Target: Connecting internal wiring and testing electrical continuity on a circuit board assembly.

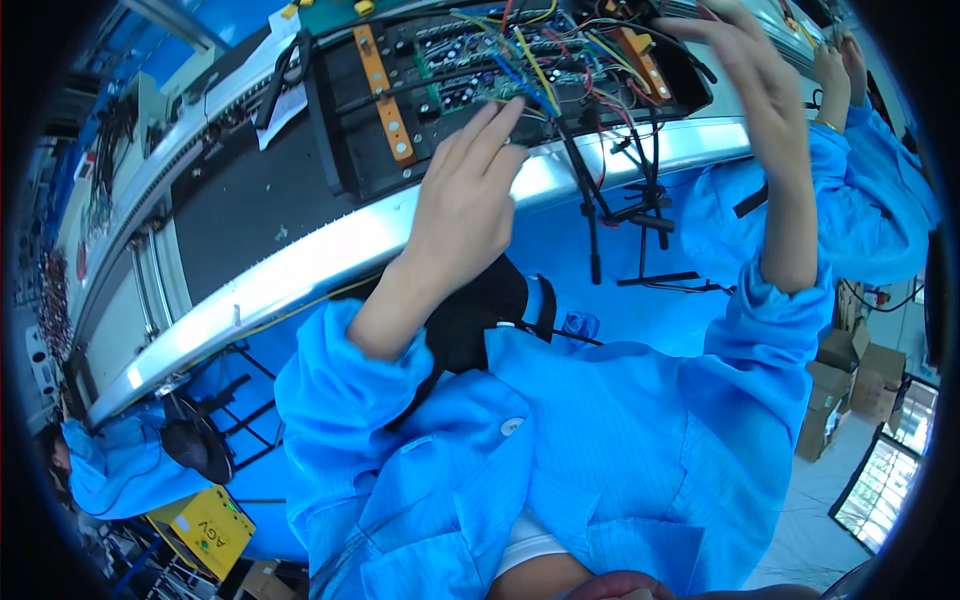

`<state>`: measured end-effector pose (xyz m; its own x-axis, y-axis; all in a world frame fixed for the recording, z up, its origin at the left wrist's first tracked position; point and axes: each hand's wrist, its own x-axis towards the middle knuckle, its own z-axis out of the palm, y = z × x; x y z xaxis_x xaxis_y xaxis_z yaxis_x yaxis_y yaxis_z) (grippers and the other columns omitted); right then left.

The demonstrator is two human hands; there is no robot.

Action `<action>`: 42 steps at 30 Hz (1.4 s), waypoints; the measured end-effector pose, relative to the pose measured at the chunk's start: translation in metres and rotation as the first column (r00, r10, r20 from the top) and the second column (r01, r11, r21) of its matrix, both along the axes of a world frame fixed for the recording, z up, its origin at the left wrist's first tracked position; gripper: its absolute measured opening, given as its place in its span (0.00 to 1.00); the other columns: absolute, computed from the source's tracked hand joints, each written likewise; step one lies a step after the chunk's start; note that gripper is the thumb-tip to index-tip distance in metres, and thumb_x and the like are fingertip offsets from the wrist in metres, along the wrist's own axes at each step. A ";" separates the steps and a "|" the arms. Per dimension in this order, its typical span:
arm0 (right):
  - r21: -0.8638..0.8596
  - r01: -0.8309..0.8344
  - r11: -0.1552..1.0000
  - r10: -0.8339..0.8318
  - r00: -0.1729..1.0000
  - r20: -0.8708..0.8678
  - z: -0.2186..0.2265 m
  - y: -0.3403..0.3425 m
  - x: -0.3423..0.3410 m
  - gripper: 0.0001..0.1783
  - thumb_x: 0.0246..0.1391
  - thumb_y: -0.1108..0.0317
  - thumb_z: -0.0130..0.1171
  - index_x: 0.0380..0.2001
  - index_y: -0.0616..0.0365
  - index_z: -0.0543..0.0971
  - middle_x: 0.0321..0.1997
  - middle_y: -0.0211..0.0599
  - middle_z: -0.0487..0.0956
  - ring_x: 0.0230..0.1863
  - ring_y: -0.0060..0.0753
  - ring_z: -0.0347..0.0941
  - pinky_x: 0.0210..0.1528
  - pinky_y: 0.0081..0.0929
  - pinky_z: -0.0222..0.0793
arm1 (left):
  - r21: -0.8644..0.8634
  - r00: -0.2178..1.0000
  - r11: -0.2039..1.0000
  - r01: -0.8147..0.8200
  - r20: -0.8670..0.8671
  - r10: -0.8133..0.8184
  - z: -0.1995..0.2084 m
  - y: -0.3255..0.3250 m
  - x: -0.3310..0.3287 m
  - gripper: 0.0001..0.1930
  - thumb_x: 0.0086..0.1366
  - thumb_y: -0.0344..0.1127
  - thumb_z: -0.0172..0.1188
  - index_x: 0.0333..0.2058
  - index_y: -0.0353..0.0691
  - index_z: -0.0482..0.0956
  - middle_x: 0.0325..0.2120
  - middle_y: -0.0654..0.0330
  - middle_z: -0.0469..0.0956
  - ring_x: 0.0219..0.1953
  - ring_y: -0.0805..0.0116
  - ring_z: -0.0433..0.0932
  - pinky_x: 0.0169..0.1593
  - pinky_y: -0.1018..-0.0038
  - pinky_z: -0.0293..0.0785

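Note:
My left hand [465, 190] reaches over the near edge of a black tray-like housing [325, 120], its fingers stretched toward the wires; I see nothing in it. The fingertips lie at the near side of a green circuit board [460, 95], next to a yellow wire [535, 70]; whether they touch it I cannot tell. Slightly blurred, my right hand [765, 90] is raised at the housing's right end, fingers apart and holding nothing. Orange bars [382, 95] flank the board. Black cable bundles [580, 180] hang over the housing's near side.
The housing sits on a conveyor with a shiny metal rail [330, 245]. At the right, a co-worker in a blue sleeve [855, 190] works close by. Another person in blue [125, 465] is at lower left, near a yellow box [205, 530]. Cardboard boxes [830, 400] stand at right.

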<state>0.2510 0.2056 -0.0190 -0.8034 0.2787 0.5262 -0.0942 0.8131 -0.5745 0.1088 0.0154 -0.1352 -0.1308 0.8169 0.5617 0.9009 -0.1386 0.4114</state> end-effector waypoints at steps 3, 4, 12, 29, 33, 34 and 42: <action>-0.068 0.241 0.968 -0.243 0.970 -0.017 -0.012 0.000 0.063 0.18 0.59 0.63 0.40 0.31 0.60 0.79 0.32 0.38 0.77 0.40 0.38 0.73 0.47 0.29 0.65 | 0.068 0.997 0.996 -0.057 0.059 0.053 0.017 -0.028 -0.012 0.15 0.47 0.20 0.48 0.37 0.34 0.72 0.49 0.52 0.68 0.49 0.59 0.67 0.51 0.69 0.61; -0.210 0.046 0.977 -0.043 0.999 0.020 -0.028 -0.003 0.068 0.18 0.59 0.62 0.41 0.28 0.60 0.79 0.29 0.38 0.76 0.35 0.37 0.73 0.42 0.28 0.67 | 0.057 0.977 0.976 -0.209 0.045 0.207 0.022 -0.041 -0.025 0.16 0.48 0.19 0.47 0.38 0.35 0.72 0.47 0.53 0.69 0.47 0.60 0.68 0.50 0.70 0.61; -0.654 -0.557 0.511 0.697 0.714 -0.063 -0.094 -0.135 0.024 0.08 0.47 0.76 0.51 0.18 0.64 0.75 0.27 0.39 0.76 0.27 0.34 0.70 0.34 0.24 0.66 | -0.292 0.766 0.715 -0.635 -0.357 0.534 0.002 -0.053 -0.062 0.12 0.61 0.41 0.47 0.27 0.39 0.71 0.19 0.58 0.71 0.12 0.62 0.69 0.16 0.69 0.65; -0.773 -0.529 0.349 0.809 0.587 -0.036 -0.162 -0.194 -0.030 0.17 0.54 0.72 0.49 0.12 0.62 0.72 0.18 0.32 0.73 0.18 0.25 0.64 0.27 0.18 0.62 | -0.320 0.782 0.745 -0.585 0.019 0.623 -0.011 -0.035 -0.052 0.19 0.54 0.36 0.52 0.42 0.33 0.62 0.14 0.50 0.71 0.15 0.49 0.72 0.19 0.59 0.65; -0.937 -0.276 0.214 0.799 0.601 0.006 -0.214 -0.198 -0.045 0.22 0.58 0.64 0.47 0.11 0.61 0.73 0.13 0.30 0.71 0.14 0.25 0.61 0.23 0.18 0.62 | -0.256 0.804 0.787 -0.561 0.057 0.591 0.006 -0.040 -0.050 0.20 0.56 0.32 0.50 0.47 0.31 0.63 0.21 0.47 0.75 0.19 0.49 0.73 0.23 0.65 0.67; -0.968 -0.231 0.098 0.784 0.617 -0.068 -0.229 -0.202 -0.049 0.23 0.58 0.62 0.46 0.11 0.60 0.73 0.13 0.30 0.71 0.13 0.25 0.61 0.23 0.18 0.61 | -0.255 0.818 0.804 -0.538 0.073 0.571 0.004 -0.037 -0.048 0.20 0.56 0.31 0.50 0.48 0.31 0.63 0.22 0.47 0.75 0.20 0.51 0.73 0.24 0.66 0.68; -0.991 -0.121 0.062 0.861 0.509 -0.009 -0.257 -0.195 -0.088 0.22 0.59 0.59 0.44 0.15 0.58 0.73 0.15 0.31 0.71 0.17 0.24 0.65 0.27 0.18 0.64 | -0.309 0.833 0.834 -0.458 0.178 0.523 0.007 -0.036 -0.045 0.20 0.58 0.32 0.50 0.48 0.30 0.63 0.25 0.48 0.75 0.21 0.57 0.74 0.26 0.70 0.68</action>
